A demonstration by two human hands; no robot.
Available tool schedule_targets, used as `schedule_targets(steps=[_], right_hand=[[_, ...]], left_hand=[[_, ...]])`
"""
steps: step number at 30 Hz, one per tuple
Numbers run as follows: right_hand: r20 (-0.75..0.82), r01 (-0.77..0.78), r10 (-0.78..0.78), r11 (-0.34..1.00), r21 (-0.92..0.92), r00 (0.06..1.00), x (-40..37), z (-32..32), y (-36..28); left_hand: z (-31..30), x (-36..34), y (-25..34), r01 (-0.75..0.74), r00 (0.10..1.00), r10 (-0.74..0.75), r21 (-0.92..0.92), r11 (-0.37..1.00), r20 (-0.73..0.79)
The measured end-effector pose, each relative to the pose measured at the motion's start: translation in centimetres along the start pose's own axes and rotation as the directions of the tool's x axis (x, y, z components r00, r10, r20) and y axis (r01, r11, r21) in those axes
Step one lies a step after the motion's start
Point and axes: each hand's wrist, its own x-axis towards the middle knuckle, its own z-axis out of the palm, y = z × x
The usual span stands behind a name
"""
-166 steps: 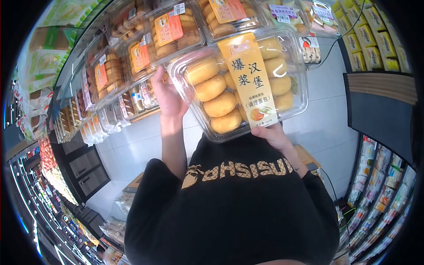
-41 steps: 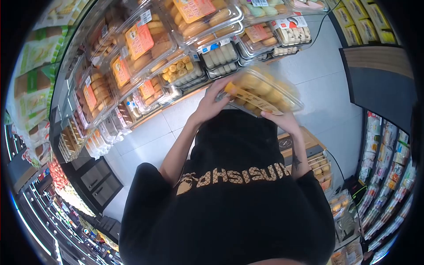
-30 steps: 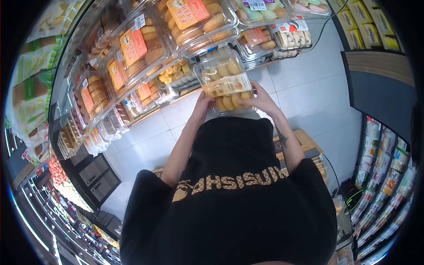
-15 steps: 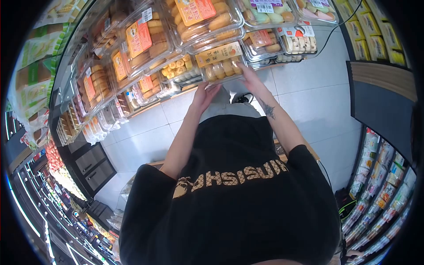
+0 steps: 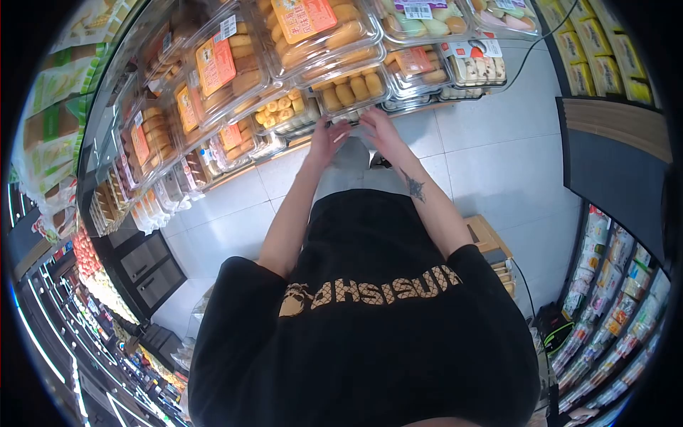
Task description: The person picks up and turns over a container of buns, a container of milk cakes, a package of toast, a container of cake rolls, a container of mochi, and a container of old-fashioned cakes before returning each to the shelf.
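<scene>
My left hand (image 5: 329,139) is at the front edge of the display, its fingers apart and curved toward the lower packs. To its right, my right hand (image 5: 378,129) has its fingers spread near the same edge, with nothing visible in it. Just beyond both hands lies a clear box of round golden pastries (image 5: 350,91). A box of small yellow pastries (image 5: 279,110) sits to the left of it, and a box with an orange label (image 5: 415,62) to the right. Whether my fingertips touch the packs is unclear.
Larger stacked pastry boxes (image 5: 320,32) rise behind the front row. A thin black cable (image 5: 535,44) hangs at the right of the display. Yellow packs (image 5: 590,46) fill a shelf at the upper right. A cardboard box (image 5: 487,238) stands on the floor beside my right arm.
The long labelled lid or band over the golden pastries is no longer visible there. My right hand has moved left and down, off that box, and both hands are now closer together.
</scene>
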Motion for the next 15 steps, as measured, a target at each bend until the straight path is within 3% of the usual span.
schedule_targets(steps=[1, 2, 3, 4, 5, 6, 7, 8, 9, 10, 15], right_hand=[[0.016, -0.022, 0.027, 0.970, -0.243, 1.000, 0.5, -2.0, 1.5], [0.025, -0.035, 0.053, 0.881, -0.471, 0.998, 1.2, -4.3, 3.3], [-0.041, -0.026, -0.008, 0.659, -0.752, 0.999, 1.4, -7.1, 6.2], [-0.080, -0.044, -0.090, 0.350, -0.936, 0.993, 0.7, -9.1, 8.7], [-0.153, -0.158, 0.041, 0.174, -0.972, 0.987, -2.8, -8.8, 7.9], [-0.247, -0.247, 0.158, -0.023, -0.969, 0.956, -6.0, -8.3, 6.5], [-0.251, -0.250, 0.170, -0.032, -0.968, 0.953, -5.3, -10.2, 8.3], [-0.344, -0.366, 0.232, 0.060, -0.929, 0.910, -4.4, -12.3, 10.9], [-0.421, -0.476, 0.299, 0.140, -0.868, 0.856, -4.1, -12.5, 11.3], [-0.419, -0.473, 0.311, 0.124, -0.872, 0.853, -3.9, -12.7, 11.8], [-0.350, -0.326, 0.320, -0.127, -0.937, 0.881, -3.8, -12.2, 14.9]], left_hand=[[-0.6, -0.2, -1.1, -0.004, 1.000, 0.004, -0.003, 1.000, -0.010], [-1.9, 0.0, -2.9, -0.006, 0.999, 0.012, 0.202, 0.979, -0.030], [-3.4, 0.3, -4.9, -0.002, 0.999, 0.023, 0.396, 0.918, -0.049], [-5.3, 0.3, -7.3, 0.009, 0.999, 0.010, 0.549, 0.836, -0.031], [-6.6, 0.4, -9.1, 0.015, 1.000, -0.007, 0.684, 0.729, -0.015], [-6.9, 0.1, -9.9, 0.022, 1.000, -0.011, 0.678, 0.735, -0.020], [-7.1, -0.4, -10.6, 0.020, 1.000, -0.020, 0.770, 0.638, -0.009], [-7.2, -0.6, -11.2, 0.017, 1.000, -0.031, 0.848, 0.529, 0.000], [-7.1, -0.6, -11.2, 0.026, 0.999, -0.031, 0.841, 0.540, -0.011], [-7.1, -0.6, -11.2, -0.012, 1.000, 0.017, 0.803, 0.596, 0.002], [-8.6, -2.6, -11.6, 0.031, 0.992, 0.053, 0.635, 0.772, -0.113]])
